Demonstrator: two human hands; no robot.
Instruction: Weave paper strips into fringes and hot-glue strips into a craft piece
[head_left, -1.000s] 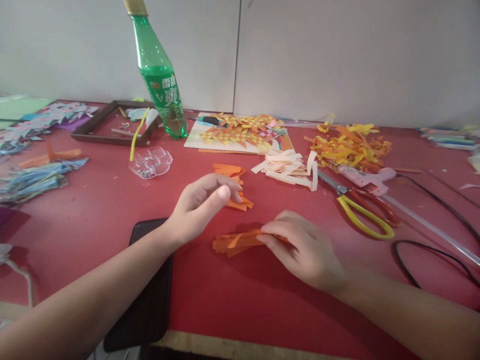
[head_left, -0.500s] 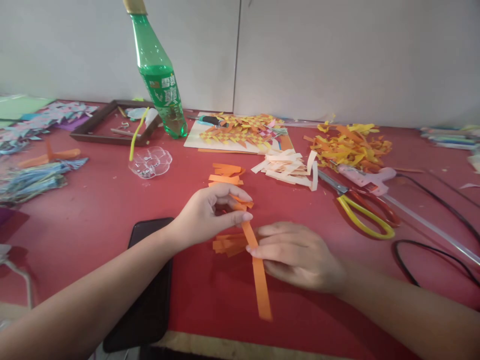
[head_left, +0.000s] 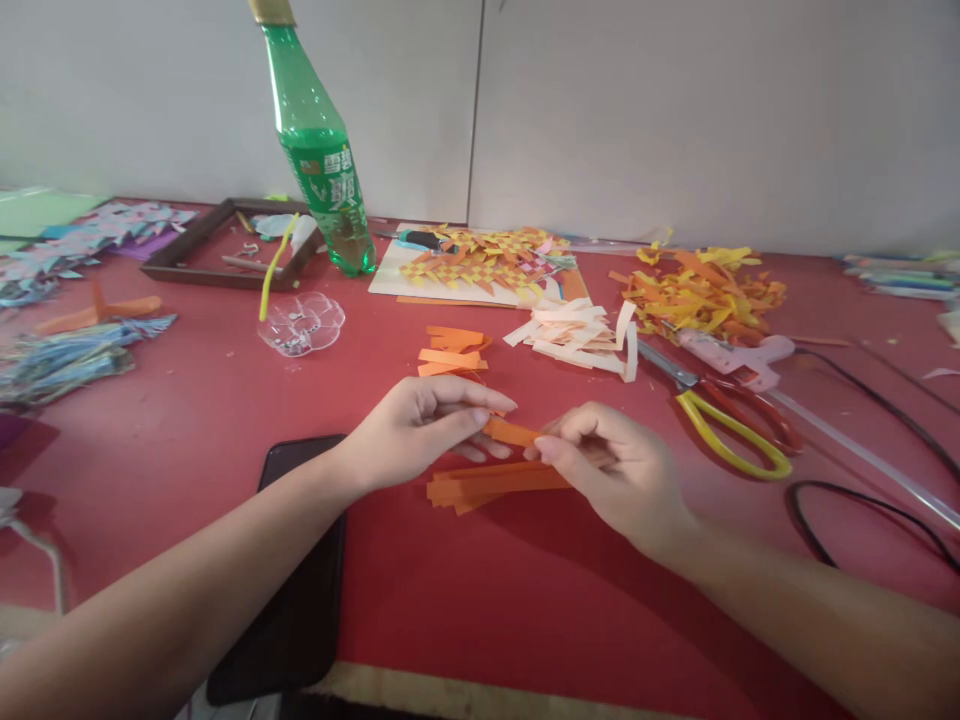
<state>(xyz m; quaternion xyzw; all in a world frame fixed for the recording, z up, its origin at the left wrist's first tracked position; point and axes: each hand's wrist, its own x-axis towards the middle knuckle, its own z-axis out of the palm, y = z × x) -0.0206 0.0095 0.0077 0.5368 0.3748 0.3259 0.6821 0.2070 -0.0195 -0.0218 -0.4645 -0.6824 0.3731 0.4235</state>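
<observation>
An orange paper strip is stretched between my two hands above the red table. My left hand pinches one end between thumb and fingers, hiding part of it. The other end sits in the pinch of my right hand. Just below lies a bundle of flat orange strips, its right end covered by my right hand. Behind my left hand is a small pile of shorter orange pieces.
Pale strips and an orange-yellow heap lie behind. Scissors, a pink glue gun and its black cable are at right. A phone lies under my left forearm. A green bottle stands near a frame.
My right hand has moved up and turned, now pinching the strip's end. The strip has swung from hanging down toward me to lying roughly sideways between my hands.
</observation>
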